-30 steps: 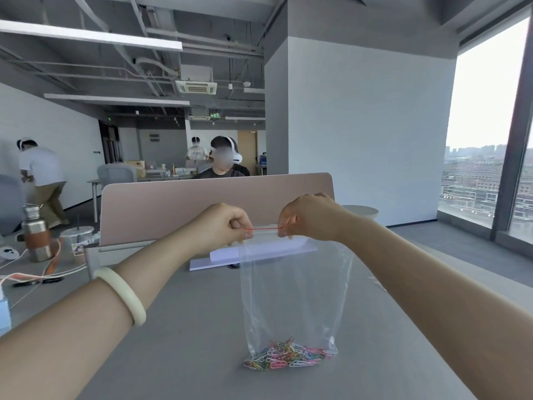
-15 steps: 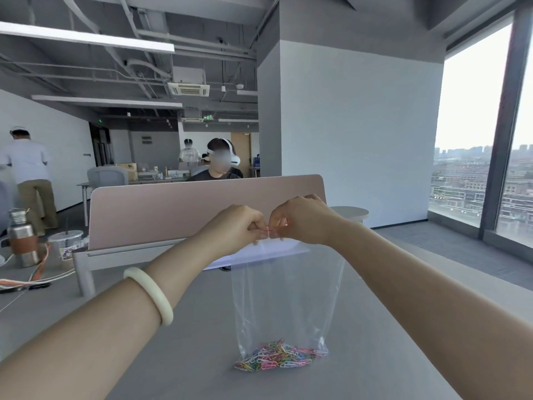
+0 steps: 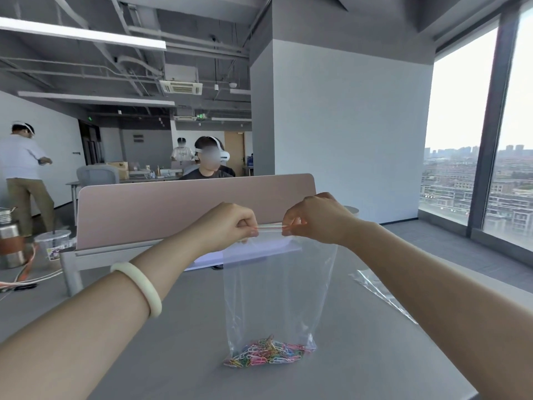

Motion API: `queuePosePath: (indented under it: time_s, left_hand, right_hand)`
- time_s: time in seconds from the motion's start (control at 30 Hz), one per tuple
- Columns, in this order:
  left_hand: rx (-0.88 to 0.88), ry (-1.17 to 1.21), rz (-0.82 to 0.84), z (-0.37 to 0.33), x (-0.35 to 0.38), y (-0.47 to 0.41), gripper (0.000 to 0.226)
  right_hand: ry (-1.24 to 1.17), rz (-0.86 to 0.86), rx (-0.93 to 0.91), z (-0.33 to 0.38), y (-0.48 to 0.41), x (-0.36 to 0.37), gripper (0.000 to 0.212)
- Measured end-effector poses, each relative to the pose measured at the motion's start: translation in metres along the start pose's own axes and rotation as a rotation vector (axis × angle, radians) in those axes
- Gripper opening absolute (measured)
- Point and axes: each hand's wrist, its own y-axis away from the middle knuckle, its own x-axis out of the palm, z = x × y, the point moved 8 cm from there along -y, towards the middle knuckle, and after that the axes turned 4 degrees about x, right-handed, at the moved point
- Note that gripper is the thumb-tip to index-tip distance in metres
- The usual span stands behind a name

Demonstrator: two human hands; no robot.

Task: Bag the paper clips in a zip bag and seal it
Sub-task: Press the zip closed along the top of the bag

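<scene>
A clear zip bag hangs upright over the grey table, its bottom resting on the surface. A heap of coloured paper clips lies inside at the bottom. My left hand pinches the left end of the red zip strip along the bag's top. My right hand pinches the strip's right end. A short stretch of strip shows between the two hands. A pale bangle sits on my left wrist.
A pink desk divider stands behind the bag, with white paper lying in front of it. Another clear bag lies on the table at right. A steel flask, a plastic cup and cables sit at left. People are beyond.
My hands came together at the middle of the zip strip half a second ago. Now they have slid apart again along it, the right hand further right.
</scene>
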Motion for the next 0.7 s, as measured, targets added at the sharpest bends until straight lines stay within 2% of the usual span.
queuePosePath:
  time_s: [0.2, 0.43, 0.7]
  left_hand:
    - [-0.025, 0.026, -0.004, 0.006, -0.002, 0.005, 0.010]
    - [-0.032, 0.006, -0.005, 0.010, -0.004, 0.005, 0.008]
    - [-0.036, -0.027, -0.008, 0.010, -0.007, 0.006, 0.018]
  right_hand:
    - [0.050, -0.004, -0.004, -0.010, 0.009, -0.004, 0.018]
    - [0.164, 0.060, 0.028, -0.019, 0.014, -0.001, 0.024]
    - [0.305, 0.072, 0.038, -0.041, 0.022, 0.000, 0.024]
